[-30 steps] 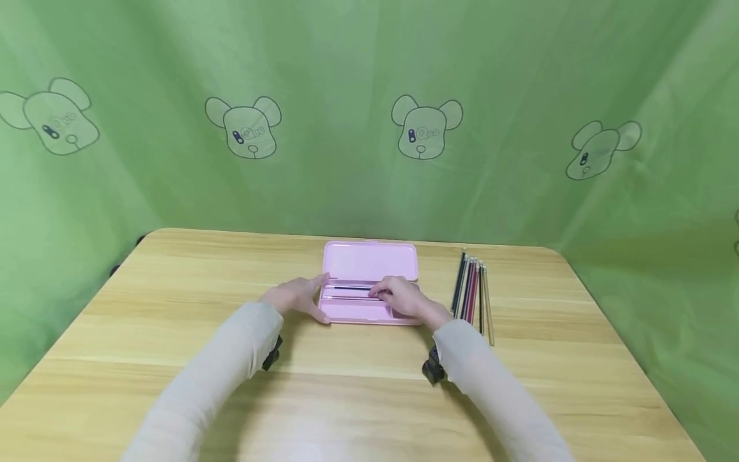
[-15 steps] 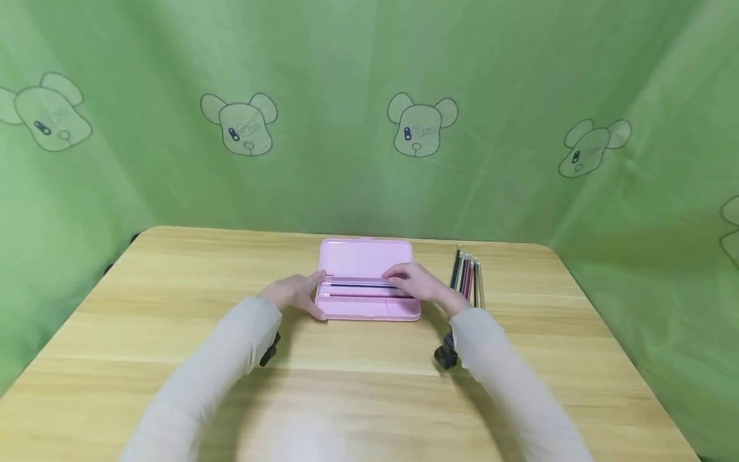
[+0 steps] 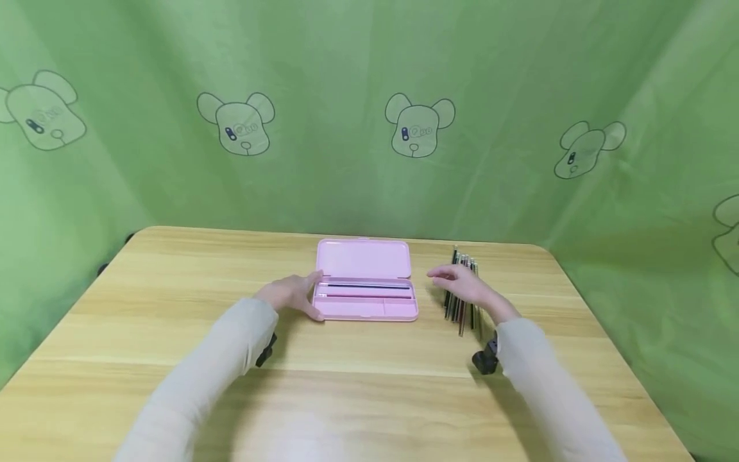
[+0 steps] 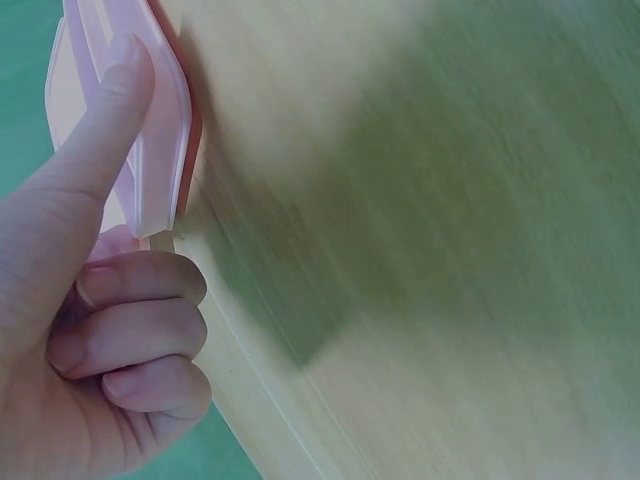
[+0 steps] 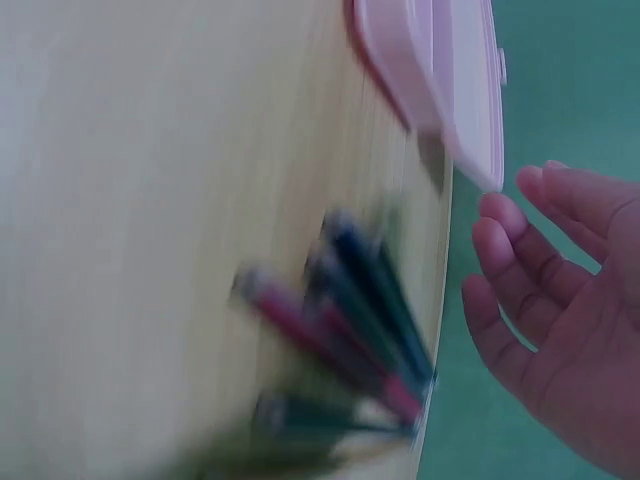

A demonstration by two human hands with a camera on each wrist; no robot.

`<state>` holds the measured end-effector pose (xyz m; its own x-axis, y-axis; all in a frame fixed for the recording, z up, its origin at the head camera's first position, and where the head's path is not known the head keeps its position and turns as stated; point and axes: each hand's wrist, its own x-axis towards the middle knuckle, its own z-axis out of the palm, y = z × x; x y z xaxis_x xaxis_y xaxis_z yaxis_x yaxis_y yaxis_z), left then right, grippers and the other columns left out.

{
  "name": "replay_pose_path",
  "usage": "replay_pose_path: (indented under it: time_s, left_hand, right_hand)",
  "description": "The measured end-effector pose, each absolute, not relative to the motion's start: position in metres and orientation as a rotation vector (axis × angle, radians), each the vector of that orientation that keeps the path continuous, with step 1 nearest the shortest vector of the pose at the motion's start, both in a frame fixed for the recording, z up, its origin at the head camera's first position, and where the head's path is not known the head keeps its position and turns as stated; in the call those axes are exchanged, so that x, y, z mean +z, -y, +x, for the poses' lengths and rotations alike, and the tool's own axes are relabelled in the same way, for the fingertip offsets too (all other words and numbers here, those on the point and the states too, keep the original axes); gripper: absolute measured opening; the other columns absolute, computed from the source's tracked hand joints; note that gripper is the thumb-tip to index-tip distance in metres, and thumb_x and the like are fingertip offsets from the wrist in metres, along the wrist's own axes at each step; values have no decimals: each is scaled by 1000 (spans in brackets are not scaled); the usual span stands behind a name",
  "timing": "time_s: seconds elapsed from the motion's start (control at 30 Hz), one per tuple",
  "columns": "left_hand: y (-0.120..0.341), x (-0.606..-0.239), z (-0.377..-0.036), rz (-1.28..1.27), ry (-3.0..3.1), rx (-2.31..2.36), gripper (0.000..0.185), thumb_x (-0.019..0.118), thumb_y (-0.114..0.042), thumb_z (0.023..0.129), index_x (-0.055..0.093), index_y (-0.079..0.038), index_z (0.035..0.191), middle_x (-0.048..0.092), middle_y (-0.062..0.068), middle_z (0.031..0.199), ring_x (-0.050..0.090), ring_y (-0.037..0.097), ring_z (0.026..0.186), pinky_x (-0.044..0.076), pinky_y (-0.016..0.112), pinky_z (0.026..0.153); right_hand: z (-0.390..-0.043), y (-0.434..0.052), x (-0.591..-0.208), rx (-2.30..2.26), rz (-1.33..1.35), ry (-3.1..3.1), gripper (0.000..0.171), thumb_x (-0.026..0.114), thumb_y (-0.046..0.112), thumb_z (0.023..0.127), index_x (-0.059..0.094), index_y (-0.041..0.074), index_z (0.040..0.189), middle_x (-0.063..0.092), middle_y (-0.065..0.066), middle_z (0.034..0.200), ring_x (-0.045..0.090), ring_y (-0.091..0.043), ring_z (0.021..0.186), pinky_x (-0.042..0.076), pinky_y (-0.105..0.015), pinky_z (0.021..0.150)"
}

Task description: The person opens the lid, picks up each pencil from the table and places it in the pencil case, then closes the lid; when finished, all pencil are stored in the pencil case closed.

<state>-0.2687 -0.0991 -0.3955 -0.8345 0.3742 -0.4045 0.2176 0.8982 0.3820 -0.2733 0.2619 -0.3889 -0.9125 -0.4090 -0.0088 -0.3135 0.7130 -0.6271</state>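
Observation:
An open pink pencil case [image 3: 364, 260] lies at the middle of the table, with a dark pencil [image 3: 364, 286] and a second one lengthwise in its tray. My left hand [image 3: 296, 294] grips the case's left end between forefinger and thumb. In the left wrist view one straight finger lies along the case [image 4: 160, 170] edge and the other fingers [image 4: 130, 330] are curled. My right hand [image 3: 458, 282] hovers with relaxed fingers, holding nothing, over a bundle of loose pencils [image 3: 462, 308] right of the case. The right wrist view shows those pencils [image 5: 340, 330], blurred, beside the right hand [image 5: 560, 290] and the case [image 5: 440, 90].
The wooden table [image 3: 173, 359] has rounded far corners and bare wood to the left and in front. A green cloth with bear prints [image 3: 418, 125] hangs close behind and along both sides.
My right hand has left the case tray and moved right, over the loose pencils. A pencil now lies in the tray where it was. The left hand has stayed on the case.

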Motion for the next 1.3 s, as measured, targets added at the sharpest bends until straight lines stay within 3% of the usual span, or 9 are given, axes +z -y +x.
replay_pose_path:
  time_s: [0.23,0.43,0.73,0.9,1.3]
  left_hand:
    - [98,-396,-268,435,-2587,438,109,77,-46,66,12,-12,147,35,26,139,37,38,126,33,51,103]
    - [99,-398,-267,442,-2579,453,109,77,-45,67,12,-11,147,35,27,138,37,39,126,33,50,103]
    - [99,-396,-268,457,-2584,422,109,76,-46,67,11,-11,147,34,28,139,37,39,126,33,50,103]
    - [99,-395,-269,439,-2573,429,108,76,-46,67,11,-12,147,33,27,140,36,39,127,32,50,103]
    - [99,-394,-270,440,-2562,422,108,76,-46,68,10,-12,147,33,28,139,35,39,127,31,50,104]
  right_hand:
    - [-262,-311,-392,-1026,-385,-2748,40,48,17,94,46,-8,126,50,-30,121,50,-41,107,43,-52,91]
    - [-256,-341,-397,-1030,-329,-2744,42,48,11,93,41,-15,125,54,-32,108,54,-40,96,48,-48,82]
    - [-255,-352,-406,-1020,-170,-2636,66,58,17,88,24,-16,134,45,-35,116,47,-41,103,44,-49,91]
    - [-256,-347,-409,-988,-169,-2678,68,61,17,85,26,-17,133,42,-37,118,42,-45,108,39,-54,95]
    - [-262,-342,-405,-864,-86,-2701,61,60,6,81,31,-17,130,47,-36,112,50,-43,99,45,-50,88]
